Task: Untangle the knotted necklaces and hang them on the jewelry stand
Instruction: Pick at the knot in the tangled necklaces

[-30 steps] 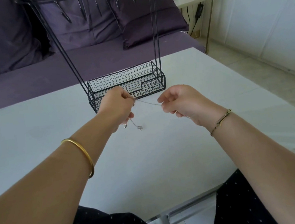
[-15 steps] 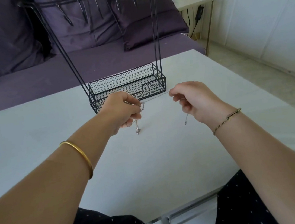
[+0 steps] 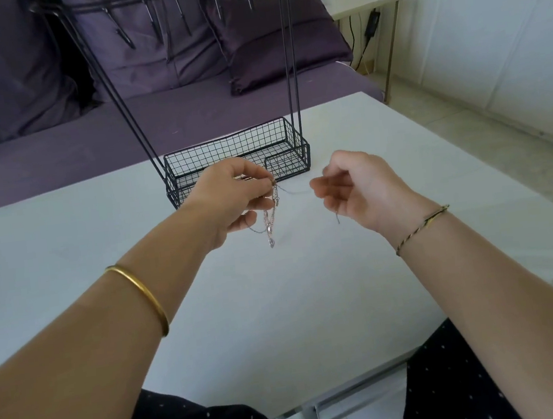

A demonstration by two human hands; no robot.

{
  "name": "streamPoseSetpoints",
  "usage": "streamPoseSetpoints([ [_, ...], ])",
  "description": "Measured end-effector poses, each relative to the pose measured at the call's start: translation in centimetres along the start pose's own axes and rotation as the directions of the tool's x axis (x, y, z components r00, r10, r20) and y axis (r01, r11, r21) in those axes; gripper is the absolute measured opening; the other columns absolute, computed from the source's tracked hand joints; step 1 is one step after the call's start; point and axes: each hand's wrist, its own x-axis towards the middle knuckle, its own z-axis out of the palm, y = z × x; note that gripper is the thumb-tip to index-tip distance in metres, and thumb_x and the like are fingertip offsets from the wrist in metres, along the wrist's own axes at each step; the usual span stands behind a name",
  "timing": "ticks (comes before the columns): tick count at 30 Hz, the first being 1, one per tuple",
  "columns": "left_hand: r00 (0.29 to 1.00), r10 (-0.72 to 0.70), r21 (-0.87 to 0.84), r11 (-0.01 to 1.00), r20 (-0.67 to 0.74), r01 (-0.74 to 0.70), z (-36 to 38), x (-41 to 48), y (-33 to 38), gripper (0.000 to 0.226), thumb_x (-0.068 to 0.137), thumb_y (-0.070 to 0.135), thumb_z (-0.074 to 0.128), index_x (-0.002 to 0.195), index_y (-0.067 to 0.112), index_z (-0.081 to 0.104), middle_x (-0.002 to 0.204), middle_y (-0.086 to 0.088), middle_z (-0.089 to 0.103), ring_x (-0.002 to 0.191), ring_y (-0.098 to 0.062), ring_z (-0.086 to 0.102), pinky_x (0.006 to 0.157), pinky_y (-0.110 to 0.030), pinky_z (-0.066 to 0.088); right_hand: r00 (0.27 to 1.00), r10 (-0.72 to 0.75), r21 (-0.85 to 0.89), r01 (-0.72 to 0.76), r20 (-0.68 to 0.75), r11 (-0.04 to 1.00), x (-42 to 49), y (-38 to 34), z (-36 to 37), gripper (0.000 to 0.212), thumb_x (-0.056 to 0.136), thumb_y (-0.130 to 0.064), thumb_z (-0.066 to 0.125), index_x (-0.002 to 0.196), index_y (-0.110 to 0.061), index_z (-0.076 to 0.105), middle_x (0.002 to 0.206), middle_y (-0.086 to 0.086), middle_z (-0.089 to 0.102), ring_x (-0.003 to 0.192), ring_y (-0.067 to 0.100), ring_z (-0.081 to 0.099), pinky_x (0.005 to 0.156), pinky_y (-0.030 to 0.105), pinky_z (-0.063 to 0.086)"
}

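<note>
Silver necklaces (image 3: 271,225) hang in a small tangle from the left hand (image 3: 229,197), which reaches forward over the white table (image 3: 66,250) with the forearm stretched out and the back of the hand turned up. Its thumb and forefinger tips are pressed together on the knot, pinching it. The other fingers curl beneath, with a loop of chain draped just under them. From the pinch the tangle's long axis runs straight down, a little pendant at its lowest end pointing at the tabletop.

One thin strand leaves the same fingertips sideways, nearly level, toward the right hand (image 3: 359,189). That hand is held at about the same height, palm turned toward the left hand, fingers loosely curled with the thumb lifted above them. The strand reaches its fingers and a short end dangles below the palm. The fingers hold it, though which ones grip cannot be made out.

Just beyond the left fingertips stands the black wire jewelry stand (image 3: 227,149), its hooks high above both hands. A gold bangle (image 3: 141,288) circles the left wrist, a woven bracelet (image 3: 422,227) the right.
</note>
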Motion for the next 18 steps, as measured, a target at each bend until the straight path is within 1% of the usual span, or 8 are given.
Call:
streamPoseSetpoints([
  [2, 1.000, 0.014, 0.025, 1.000, -0.004, -0.014, 0.2, -0.1, 0.1, 0.013, 0.091, 0.009, 0.063, 0.083, 0.020, 0.063, 0.082, -0.001, 0.070, 0.062, -0.006, 0.065, 0.042, -0.014, 0.040, 0.999, -0.032, -0.200, 0.035, 0.020, 0.979, 0.1, 0.2, 0.1, 0.010, 0.082, 0.001, 0.051, 0.076, -0.006, 0.056, 0.078, 0.010, 0.062, 0.056, 0.014, 0.054, 0.051, 0.022, 0.042],
  [4, 1.000, 0.024, 0.033, 0.999, -0.010, -0.024, 0.3, -0.2, 0.2, 0.012, 0.091, 0.010, 0.063, 0.084, 0.020, 0.063, 0.082, -0.001, 0.070, 0.063, -0.007, 0.065, 0.042, -0.014, 0.040, 0.990, -0.118, -0.378, 0.137, 0.074, 0.916, -0.1, 0.4, 0.2, 0.012, 0.080, -0.001, 0.056, 0.077, -0.010, 0.063, 0.079, 0.002, 0.063, 0.061, 0.009, 0.053, 0.053, 0.019, 0.039],
  [7, 0.999, 0.036, 0.041, 0.999, -0.020, -0.036, 0.4, -0.3, 0.3, 0.010, 0.091, 0.010, 0.063, 0.085, 0.019, 0.063, 0.082, -0.001, 0.070, 0.062, -0.006, 0.065, 0.042, -0.014, 0.040, 0.954, -0.244, -0.505, 0.301, 0.176, 0.809, -0.5, 0.8, 0.5, 0.015, 0.079, -0.003, 0.062, 0.073, -0.014, 0.071, 0.075, -0.008, 0.067, 0.065, -0.004, 0.056, 0.053, 0.007, 0.041],
  [8, 0.999, 0.040, 0.044, 0.998, -0.023, -0.039, 0.3, -0.3, 0.3, 0.010, 0.091, 0.010, 0.063, 0.085, 0.019, 0.063, 0.081, -0.001, 0.070, 0.061, -0.006, 0.065, 0.042, -0.014, 0.041, 0.943, -0.275, -0.541, 0.331, 0.184, 0.773, -0.4, 1.0, 0.7, 0.012, 0.078, -0.007, 0.065, 0.074, -0.013, 0.073, 0.078, -0.005, 0.069, 0.070, 0.000, 0.059, 0.058, 0.009, 0.044],
  [9, 0.999, 0.043, 0.045, 0.998, -0.025, -0.041, 0.4, -0.3, 0.4, 0.011, 0.091, 0.010, 0.063, 0.084, 0.019, 0.063, 0.081, -0.001, 0.070, 0.061, -0.006, 0.064, 0.042, -0.014, 0.041, 0.935, -0.304, -0.577, 0.351, 0.181, 0.737, -0.4, 1.1, 0.8, 0.008, 0.078, -0.011, 0.067, 0.075, -0.013, 0.075, 0.081, -0.003, 0.071, 0.075, 0.007, 0.062, 0.064, 0.017, 0.046],
  [12, 0.998, 0.050, 0.054, 0.997, -0.026, -0.048, 0.4, -0.4, 0.4, 0.010, 0.091, 0.011, 0.063, 0.085, 0.018, 0.064, 0.081, -0.001, 0.070, 0.059, -0.005, 0.064, 0.042, -0.013, 0.041, 0.912, -0.363, -0.645, 0.395, 0.191, 0.654, -0.2, 1.4, 1.0, 0.004, 0.076, -0.025, 0.074, 0.075, -0.021, 0.074, 0.083, -0.005, 0.071, 0.083, 0.015, 0.064, 0.072, 0.032, 0.049],
  [15, 0.998, 0.054, 0.062, 0.997, -0.023, -0.053, 0.5, -0.3, 0.4, 0.008, 0.091, 0.011, 0.063, 0.086, 0.018, 0.064, 0.080, -0.002, 0.070, 0.059, -0.005, 0.064, 0.042, -0.014, 0.041, 0.885, -0.398, -0.651, 0.452, 0.241, 0.610, -0.2, 1.6, 1.2, 0.013, 0.074, -0.037, 0.076, 0.082, -0.027, 0.074, 0.085, -0.007, 0.067, 0.079, 0.009, 0.058, 0.069, 0.029, 0.046],
  [18, 0.998, 0.064, 0.082, 0.995, -0.017, -0.063, 0.6, -0.4, 0.5, 0.008, 0.090, 0.011, 0.063, 0.086, 0.018, 0.065, 0.079, -0.002, 0.070, 0.057, -0.004, 0.062, 0.042, -0.015, 0.041, 0.864, -0.429, -0.625, 0.492, 0.263, 0.606, -0.3, 1.8, 1.4, 0.008, 0.075, -0.035, 0.076, 0.075, -0.029, 0.071, 0.080, -0.008, 0.067, 0.071, 0.007, 0.053, 0.067, 0.031, 0.045],
])
